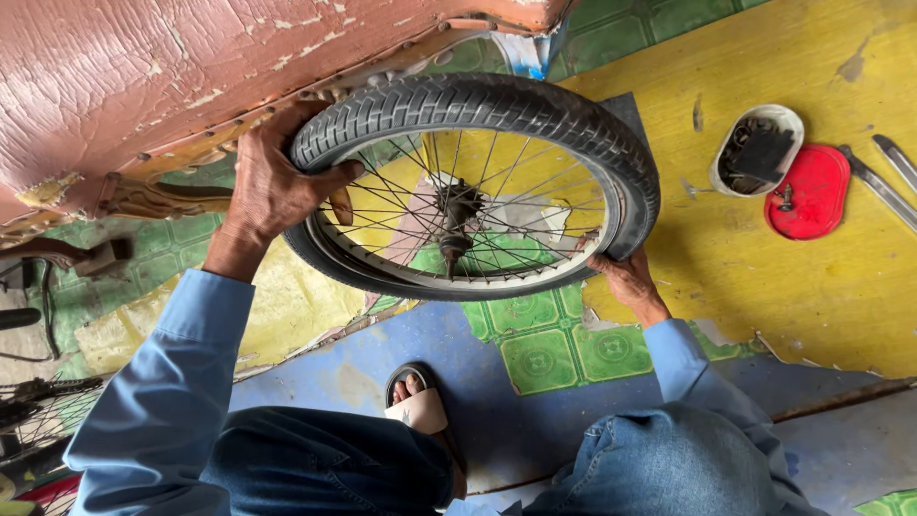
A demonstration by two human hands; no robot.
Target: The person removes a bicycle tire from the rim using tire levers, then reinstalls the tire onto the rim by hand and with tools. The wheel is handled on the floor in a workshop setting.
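One wheel (475, 186), held in my two hands: left hand (272, 186), right hand (626, 277). One sandal (418, 406) on my one visible foot. One white tub (757, 150) of parts, one red lid (810, 191). Two metal tools (884, 186) at right. One second wheel (38, 416), partly seen, far left.

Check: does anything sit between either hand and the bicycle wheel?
Nothing visible does. The left hand grips the bicycle wheel at the tyre directly, and the right hand touches its opposite edge.
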